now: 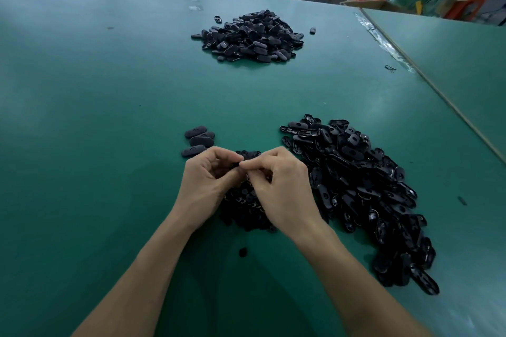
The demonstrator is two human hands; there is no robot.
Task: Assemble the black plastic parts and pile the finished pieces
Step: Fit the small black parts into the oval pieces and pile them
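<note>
Surface (pixel 95 117): a wide green work surface fills the view; everything lies on it, sorted into separate groups, probably to keep unfinished stock apart from finished work.

Loose parts heap (pixel 364 189): the largest heap, long and sprawling, at 3 to 4 o'clock from the hands. It holds glossy black oval shells, many lying open side up, and sits just beside the right forearm, likely for easy reach.

Far pile (pixel 250 37): a rounded mound of black oval pieces at 12 o'clock, well apart from the hands. It is probably the finished pile, set out of the working area.

Left hand (pixel 204 183): fingers curled, with thumb and fingertips pinching the held part from the 9 o'clock side.

Right hand (pixel 282 186): fingers curled, its fingertips meeting the left hand's and pinching the same part from the 3 o'clock side, as if to press two halves together.

Near heap (pixel 243 213): small black pieces directly beneath both hands, partly hidden by them.

Closed ovals (pixel 197 141): four matte pieces lying flat at 10 o'clock, near the left hand. They look assembled and not yet moved to a pile.

Held part (pixel 235 167): a small black part between the fingertips, mostly hidden, so its shape cannot be told.

Stray piece (pixel 243 252): one piece alone at 6 o'clock, between the forearms.
</note>
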